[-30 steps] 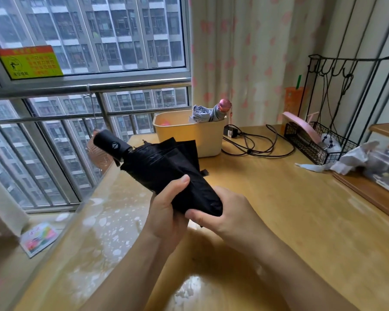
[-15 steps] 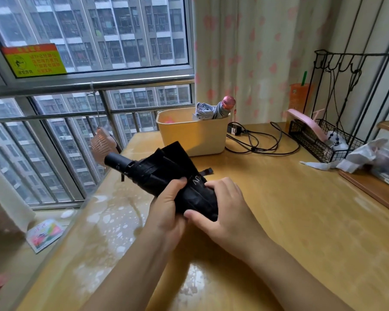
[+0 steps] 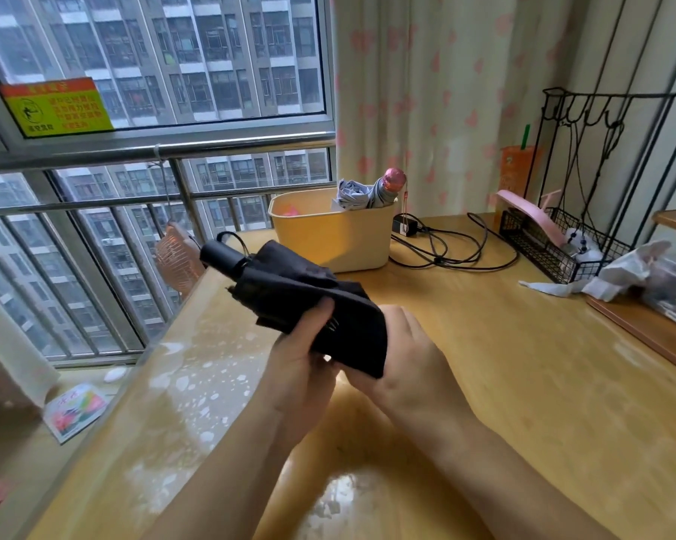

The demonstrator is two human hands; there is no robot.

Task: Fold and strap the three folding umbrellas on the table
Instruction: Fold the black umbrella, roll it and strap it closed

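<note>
A black folding umbrella (image 3: 289, 294) is held above the wooden table (image 3: 523, 383), its handle pointing up and left toward the window. My left hand (image 3: 301, 356) grips its canopy from below, thumb pressed on the fabric. My right hand (image 3: 410, 356) wraps around the canopy's near end. The fabric is loosely gathered and I see no strap fastened around it. A grey folded umbrella with a pink handle (image 3: 371, 191) stands in a yellow tub (image 3: 336, 235) at the back of the table. Something pink (image 3: 289, 210) lies inside the tub, mostly hidden.
Black cables and a charger (image 3: 441, 247) lie right of the tub. A black wire rack (image 3: 554, 243) with a pink item stands at the back right, with crumpled white paper (image 3: 617, 278) beside it. The table's left edge runs along the window railing.
Both hands have turned the black umbrella; its handle swung lower, then back up and left, and the canopy now lies more gathered. My right hand has slid further around the near end.
</note>
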